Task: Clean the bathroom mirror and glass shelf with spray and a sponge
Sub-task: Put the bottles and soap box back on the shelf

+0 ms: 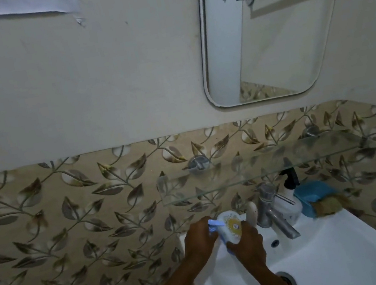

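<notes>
Over the sink's back left corner both hands hold a white bottle with a yellow label and a pale blue pump top. My left hand grips the pump end and my right hand wraps the bottle's body. A spray bottle with a black trigger stands behind the tap, under the glass shelf. A blue cloth and a brownish sponge lie at the sink's back right. The mirror hangs on the wall above the shelf.
A steel tap points over the white sink, with a white rounded object beside it. Two metal brackets carry the shelf on the leaf-patterned tiles. A towel rail shows reflected in the mirror.
</notes>
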